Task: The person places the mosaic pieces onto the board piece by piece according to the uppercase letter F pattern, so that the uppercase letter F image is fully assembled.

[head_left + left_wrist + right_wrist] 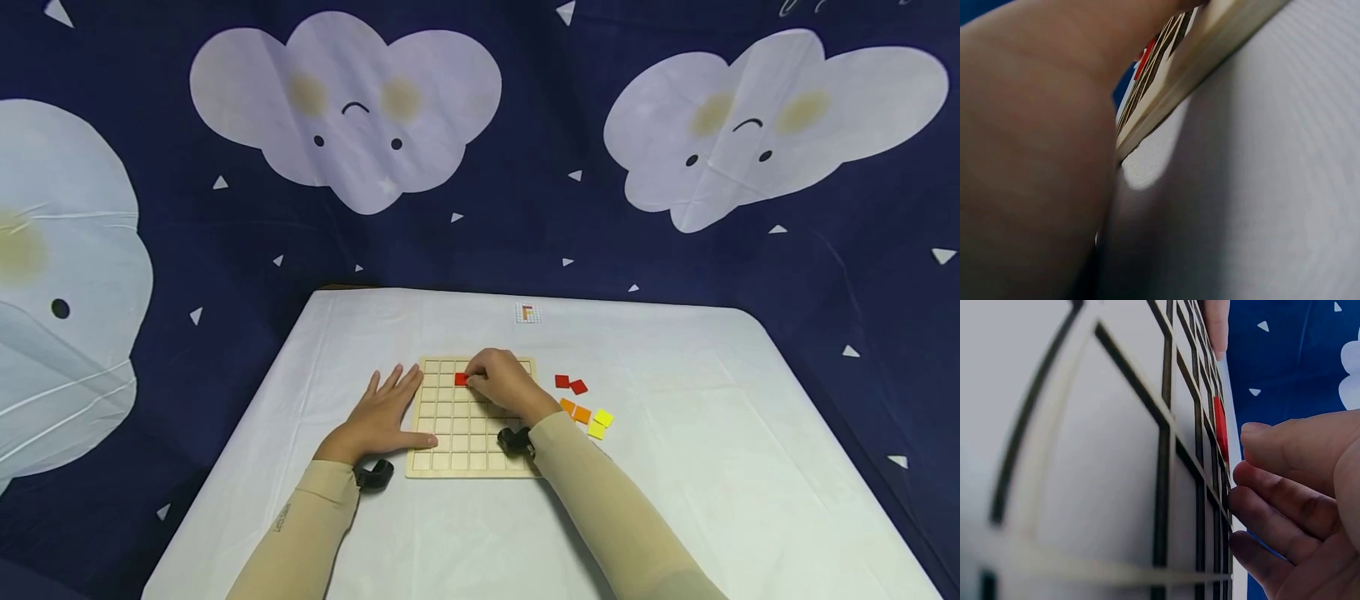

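A pale wooden grid board (pixel 450 472) lies on the table. My left hand (pixel 382 417) rests along its left edge with fingers spread and the thumb reaching over the grid; in the left wrist view the hand (pixel 1035 125) covers much of the board. One red square tile (pixel 461 379) sits in a cell of an upper row. Bent fingers of my right hand (pixel 501 379) come right to that tile's right side. In the right wrist view, thumb and fingertips of the right hand (pixel 1297 487) are apart with nothing between them, close to the red tile (pixel 1220 428).
Right of the board lie two loose red tiles (pixel 562 381), two orange tiles (pixel 582 414) and two yellow tiles (pixel 603 418). A small pattern card (pixel 528 313) is at the table's far side. Behind the white table (pixel 675 467) hangs a dark blue cloth (pixel 540 225) with clouds.
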Motion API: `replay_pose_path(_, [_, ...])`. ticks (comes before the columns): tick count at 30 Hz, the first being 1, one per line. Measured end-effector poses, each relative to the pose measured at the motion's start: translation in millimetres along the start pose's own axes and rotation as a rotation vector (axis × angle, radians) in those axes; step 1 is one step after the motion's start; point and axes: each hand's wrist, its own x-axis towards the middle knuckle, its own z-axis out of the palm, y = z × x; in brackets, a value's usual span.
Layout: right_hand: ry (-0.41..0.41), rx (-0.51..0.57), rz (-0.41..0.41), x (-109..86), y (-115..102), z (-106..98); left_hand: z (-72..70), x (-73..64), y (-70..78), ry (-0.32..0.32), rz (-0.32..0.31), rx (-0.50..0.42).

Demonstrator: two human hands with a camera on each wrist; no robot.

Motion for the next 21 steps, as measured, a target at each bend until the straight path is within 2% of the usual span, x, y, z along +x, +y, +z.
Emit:
replay_pose_path(14, [0.053,0.026,-0.004,-10.4,7.5,-11.3,0.4,0.9,-0.3,-0.004,-0.004,-0.002])
replay_pose_path(21, [0.062,0.057,0.007,-17.7,18.5,-19.7,1.1,0.8,-0.4,0.002,-0.003,-0.002])
